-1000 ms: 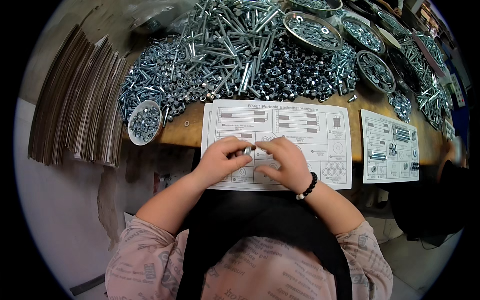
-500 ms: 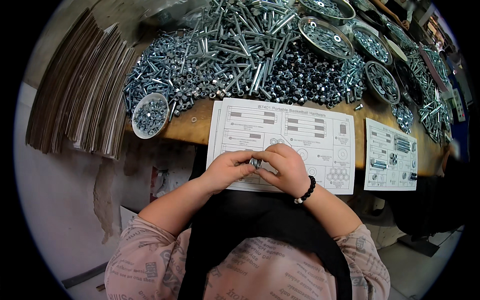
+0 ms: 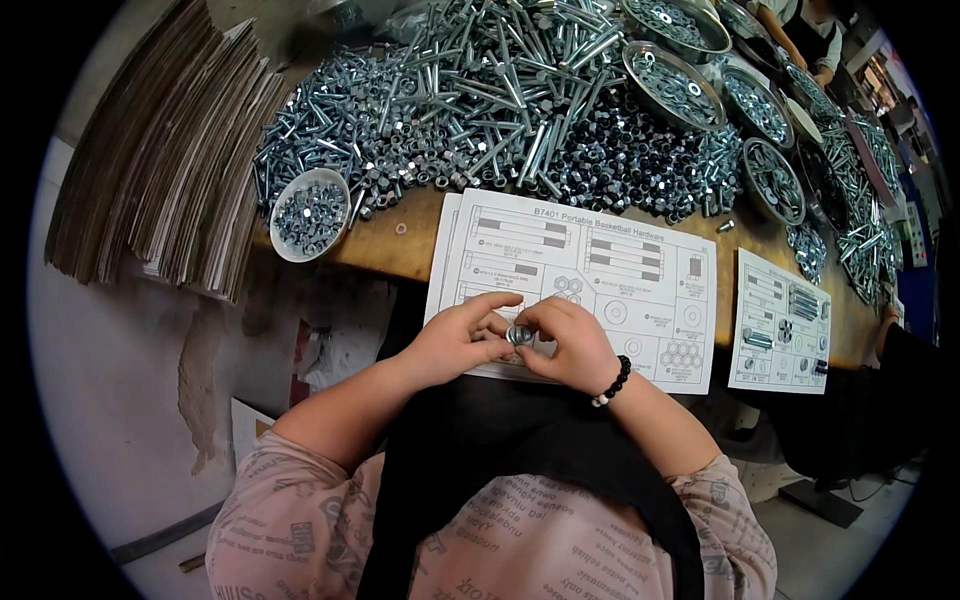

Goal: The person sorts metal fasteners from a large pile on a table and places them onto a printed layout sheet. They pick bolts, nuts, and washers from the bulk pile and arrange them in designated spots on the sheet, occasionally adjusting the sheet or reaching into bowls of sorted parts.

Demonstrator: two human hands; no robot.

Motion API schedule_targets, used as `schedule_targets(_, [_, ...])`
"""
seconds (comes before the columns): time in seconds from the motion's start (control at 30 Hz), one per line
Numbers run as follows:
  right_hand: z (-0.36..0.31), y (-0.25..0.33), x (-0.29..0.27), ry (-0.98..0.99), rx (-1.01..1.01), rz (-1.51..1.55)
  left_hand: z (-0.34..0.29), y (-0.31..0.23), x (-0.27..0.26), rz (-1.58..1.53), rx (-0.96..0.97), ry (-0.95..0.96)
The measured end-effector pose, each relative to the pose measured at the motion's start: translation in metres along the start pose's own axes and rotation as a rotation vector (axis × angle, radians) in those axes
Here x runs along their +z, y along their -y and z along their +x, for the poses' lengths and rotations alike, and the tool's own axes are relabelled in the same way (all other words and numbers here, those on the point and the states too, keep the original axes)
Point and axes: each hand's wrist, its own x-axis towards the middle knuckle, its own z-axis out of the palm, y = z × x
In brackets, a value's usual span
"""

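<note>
A small stack of shiny metal washers sits between my two hands, low over the near edge of a printed sheet. My right hand pinches the washers between thumb and fingers; a dark bead bracelet circles that wrist. From the other side, my left hand holds the washers with its thumb and bent fingers, its index finger stretched above them. How many washers there are is hard to make out. Hardware drawings cover the sheet, which overlaps another paper.
A white bowl of nuts stands at the left table edge, near a loose nut. Beyond lie heaps of bolts and nuts. Metal bowls of washers stand right. Cardboard stacks rise left. Another person is at far right.
My left index finger has lifted off and straightened, and the hands have parted slightly, showing more of the washers. The whole view has shifted a little.
</note>
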Motion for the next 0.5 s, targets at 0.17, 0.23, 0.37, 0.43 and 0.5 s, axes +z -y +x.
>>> schedule_targets(0.17, [-0.003, -0.01, 0.017, 0.007, -0.069, -0.197, -0.003, 0.014, -0.005, 0.143, -0.066, -0.03])
schedule_targets(0.23, [-0.003, -0.015, 0.021, 0.039, -0.127, -0.274, -0.004, 0.011, -0.003, 0.28, -0.06, -0.067])
schedule_targets(0.37, [-0.006, -0.02, 0.018, 0.099, -0.128, -0.303, -0.004, 0.012, -0.006, 0.673, 0.053, -0.108])
schedule_targets(0.43, [-0.009, -0.019, 0.015, 0.104, -0.061, -0.283, -0.004, 0.007, -0.006, 0.783, 0.056, -0.119])
schedule_targets(0.5, [-0.011, -0.017, 0.011, 0.115, 0.016, -0.264, -0.004, 0.008, -0.006, 0.797, 0.139, -0.111])
